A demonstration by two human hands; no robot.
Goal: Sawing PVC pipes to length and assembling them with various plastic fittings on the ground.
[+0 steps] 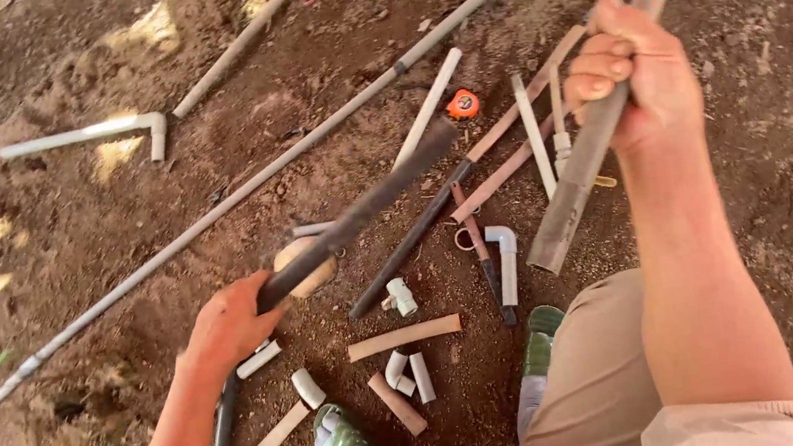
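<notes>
Bare brown dirt ground (66,243) fills the frame, strewn with many short cut pipe offcuts, one orange tape measure (463,104) at upper centre and two long grey pipes running diagonally. The left hand (228,324), lower left, has its fingers wrapped shut around one dark flat file (365,212). The right hand (635,73), upper right, grips one grey plastic pipe (577,176) in a closed fist, its cut end pointing down toward centre.

Dirt ground (66,243) w/ pipe offcuts (404,337), tape measure (463,104)
</notes>
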